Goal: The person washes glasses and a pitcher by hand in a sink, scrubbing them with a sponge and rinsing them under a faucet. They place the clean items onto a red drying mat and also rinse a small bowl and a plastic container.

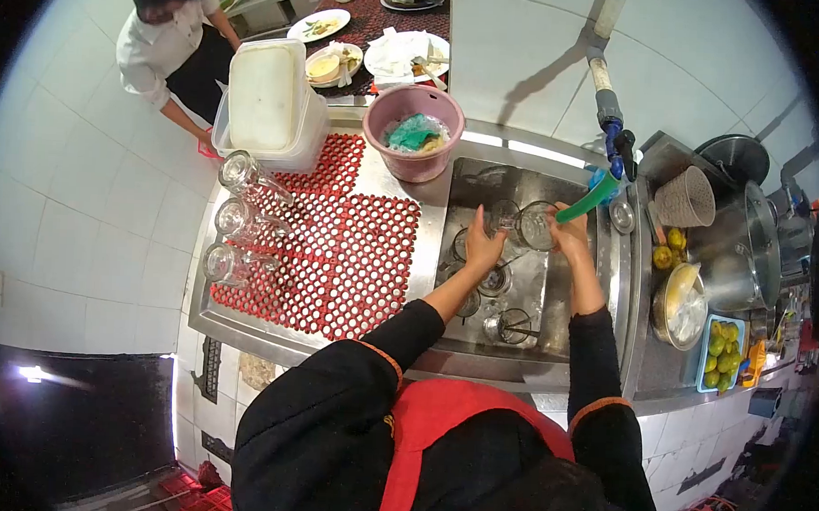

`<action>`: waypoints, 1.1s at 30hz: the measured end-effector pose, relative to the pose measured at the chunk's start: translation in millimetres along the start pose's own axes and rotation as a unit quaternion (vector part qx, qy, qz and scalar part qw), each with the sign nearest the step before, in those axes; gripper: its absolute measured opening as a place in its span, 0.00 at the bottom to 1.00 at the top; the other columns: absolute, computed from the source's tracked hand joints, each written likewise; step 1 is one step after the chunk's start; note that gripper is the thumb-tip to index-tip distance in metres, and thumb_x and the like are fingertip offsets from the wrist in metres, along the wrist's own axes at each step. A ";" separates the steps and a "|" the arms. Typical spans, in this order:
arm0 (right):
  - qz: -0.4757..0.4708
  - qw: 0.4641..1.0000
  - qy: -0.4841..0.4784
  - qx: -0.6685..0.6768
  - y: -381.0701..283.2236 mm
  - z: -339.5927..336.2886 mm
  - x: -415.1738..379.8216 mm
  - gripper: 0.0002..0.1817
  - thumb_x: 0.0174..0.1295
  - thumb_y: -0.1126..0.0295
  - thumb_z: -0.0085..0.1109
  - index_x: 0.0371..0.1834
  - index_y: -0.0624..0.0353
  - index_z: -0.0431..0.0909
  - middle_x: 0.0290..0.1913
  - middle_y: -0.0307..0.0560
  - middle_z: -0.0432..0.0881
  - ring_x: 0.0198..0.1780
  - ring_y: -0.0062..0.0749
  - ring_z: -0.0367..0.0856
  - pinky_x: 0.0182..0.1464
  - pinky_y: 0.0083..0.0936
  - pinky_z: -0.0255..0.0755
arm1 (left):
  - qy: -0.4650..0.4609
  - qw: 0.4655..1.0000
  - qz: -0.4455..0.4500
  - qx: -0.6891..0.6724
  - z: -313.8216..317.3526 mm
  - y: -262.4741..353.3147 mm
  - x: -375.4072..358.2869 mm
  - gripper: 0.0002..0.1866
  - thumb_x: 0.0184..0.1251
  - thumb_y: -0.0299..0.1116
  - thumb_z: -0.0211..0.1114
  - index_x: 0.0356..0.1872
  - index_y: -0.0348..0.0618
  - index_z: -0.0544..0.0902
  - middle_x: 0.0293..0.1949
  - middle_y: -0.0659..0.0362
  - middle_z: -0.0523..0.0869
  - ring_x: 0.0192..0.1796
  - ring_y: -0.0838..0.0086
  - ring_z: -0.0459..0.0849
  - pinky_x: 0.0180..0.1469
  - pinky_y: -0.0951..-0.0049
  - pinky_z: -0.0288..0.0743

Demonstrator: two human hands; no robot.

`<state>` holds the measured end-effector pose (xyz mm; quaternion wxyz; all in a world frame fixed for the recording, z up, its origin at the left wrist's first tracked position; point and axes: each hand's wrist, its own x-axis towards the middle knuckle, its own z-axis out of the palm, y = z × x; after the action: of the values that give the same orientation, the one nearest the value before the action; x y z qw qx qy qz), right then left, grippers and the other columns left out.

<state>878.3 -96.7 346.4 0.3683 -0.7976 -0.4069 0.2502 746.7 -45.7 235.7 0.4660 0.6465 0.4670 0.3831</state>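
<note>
A person wears a black long-sleeved top, its sleeves crossed by orange bands above the forearms, beneath a bright red apron with a red strap running down one side. The hands are bare.

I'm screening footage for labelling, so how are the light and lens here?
All in the head view: fisheye bending, black corners; diagonal shadow on white wall tiles beside the beige-and-grey pipe; white glare spot on the dark surface, lower left; crowded far right edge looks soft.

Bright view, dark curved edges.
</note>
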 end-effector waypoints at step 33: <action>0.193 0.807 0.031 0.557 72.4 69.0 23.5 0.14 0.56 0.62 0.53 0.35 0.65 0.71 0.32 0.43 0.75 0.31 0.30 0.75 0.28 0.25 0.70 | -0.183 0.872 -0.078 -0.447 128.8 -89.1 52.9 0.19 0.51 0.41 0.60 0.44 0.53 0.67 0.36 0.56 0.77 0.32 0.71 0.77 0.34 0.67 0.73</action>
<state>876.5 -79.4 245.1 0.7060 -0.5251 -0.0237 0.4746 858.9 -14.8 118.3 0.8107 0.3895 0.2016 0.3878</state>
